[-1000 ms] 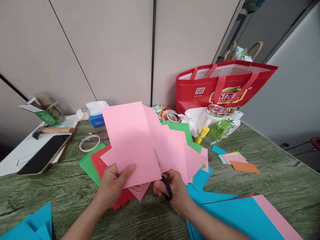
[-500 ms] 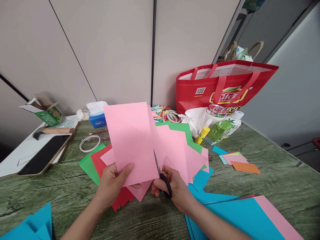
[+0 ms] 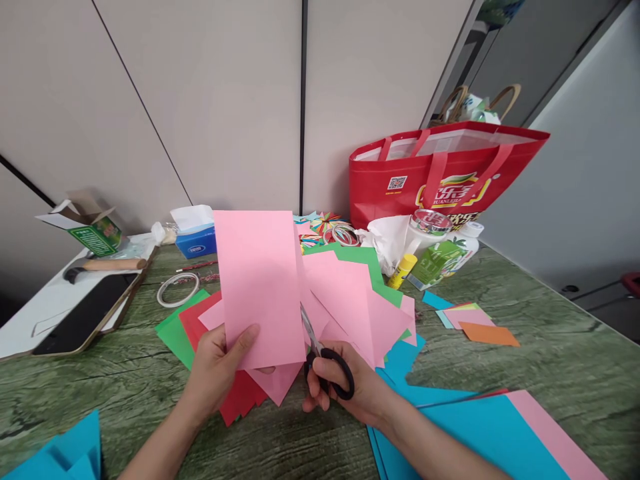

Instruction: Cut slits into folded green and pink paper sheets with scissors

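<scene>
My left hand (image 3: 220, 367) grips a pink sheet of paper (image 3: 261, 280) by its lower left corner, thumb on the front and fingers behind. The sheet is held up, nearly upright, over the paper pile. In my right hand (image 3: 345, 377) is a pair of scissors (image 3: 336, 365) with black handles. Their blades point up and lie along the sheet's right edge; whether paper is between them I cannot tell. Behind and below, fanned pink sheets (image 3: 345, 293) overlap green paper (image 3: 357, 257) and red paper (image 3: 240, 400) on the table.
Blue sheets (image 3: 480, 433) lie at the lower right, and folded blue paper (image 3: 65, 453) at the lower left. Small paper pieces (image 3: 489, 335) and a yellow glue stick (image 3: 403, 271) are to the right. A tape roll (image 3: 179, 289) and phone (image 3: 85, 313) lie left. A red bag (image 3: 390, 193) stands behind.
The scissors have tilted, with the blades leaning further left and the handles now showing more fully. The pink sheet has turned slightly more upright in my left hand.
</scene>
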A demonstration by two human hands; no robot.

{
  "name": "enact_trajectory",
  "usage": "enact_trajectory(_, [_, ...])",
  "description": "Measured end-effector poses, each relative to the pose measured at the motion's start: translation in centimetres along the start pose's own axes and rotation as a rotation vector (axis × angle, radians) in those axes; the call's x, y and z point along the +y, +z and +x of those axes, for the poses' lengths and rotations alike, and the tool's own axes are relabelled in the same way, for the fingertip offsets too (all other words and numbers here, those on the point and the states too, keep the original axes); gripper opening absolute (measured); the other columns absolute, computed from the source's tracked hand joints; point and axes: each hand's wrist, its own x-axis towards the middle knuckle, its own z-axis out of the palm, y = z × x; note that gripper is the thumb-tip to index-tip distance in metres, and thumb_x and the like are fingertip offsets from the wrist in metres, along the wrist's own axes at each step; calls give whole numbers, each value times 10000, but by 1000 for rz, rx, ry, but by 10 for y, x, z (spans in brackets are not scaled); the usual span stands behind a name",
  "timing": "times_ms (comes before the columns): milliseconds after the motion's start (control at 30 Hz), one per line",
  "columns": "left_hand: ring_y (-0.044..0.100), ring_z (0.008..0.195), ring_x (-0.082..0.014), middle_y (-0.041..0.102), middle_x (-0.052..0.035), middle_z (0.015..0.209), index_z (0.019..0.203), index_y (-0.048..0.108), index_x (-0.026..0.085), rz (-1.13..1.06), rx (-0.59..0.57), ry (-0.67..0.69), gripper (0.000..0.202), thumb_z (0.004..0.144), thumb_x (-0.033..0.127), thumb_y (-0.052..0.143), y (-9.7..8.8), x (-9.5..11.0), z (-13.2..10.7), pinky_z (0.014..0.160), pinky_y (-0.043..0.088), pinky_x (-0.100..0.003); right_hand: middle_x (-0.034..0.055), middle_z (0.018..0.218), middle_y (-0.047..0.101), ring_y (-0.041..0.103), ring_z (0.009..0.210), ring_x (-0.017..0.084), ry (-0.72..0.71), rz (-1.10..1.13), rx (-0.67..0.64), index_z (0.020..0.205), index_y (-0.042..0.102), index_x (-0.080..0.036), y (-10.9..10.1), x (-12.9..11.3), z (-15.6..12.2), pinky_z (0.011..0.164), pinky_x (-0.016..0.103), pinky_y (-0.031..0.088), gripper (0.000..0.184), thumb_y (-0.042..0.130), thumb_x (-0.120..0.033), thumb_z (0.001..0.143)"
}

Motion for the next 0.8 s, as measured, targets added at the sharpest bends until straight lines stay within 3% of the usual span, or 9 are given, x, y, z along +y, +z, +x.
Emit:
enact_trajectory(200, [576,379,-138,661,18,553,652,611,152,-131,45,-45,171,643,308,679,4,7,-3,414,485,-253,16,653,623,589,507,102,-51,10,-39,759,481,-142,2,2,0,569,261,470,291,639,-381,708])
enact_trajectory(500, [580,391,-141,663,8,560,661,617,141,-161,69,-32,182,605,290,706,3,11,-1,415,507,-266,-68,483,596,487,315,57,-101,-86,-73,711,312,-211,0,3,0,437,220,467,370,643,-378,701])
enact_trajectory(667, [579,381,-142,651,8,500,652,596,146,-166,-23,-64,158,649,280,679,2,13,-4,394,490,-246,-58,477,590,473,306,47,27,-41,-285,795,372,-186,-4,0,-3,447,234,489,453,675,-474,620])
enact_trajectory(800, [581,359,-146,641,1,466,696,589,144,-205,-114,-109,121,699,253,640,0,16,-5,369,465,-218,-60,493,578,449,319,28,11,44,-344,886,437,-157,-8,1,-2,510,260,511,519,667,-525,600])
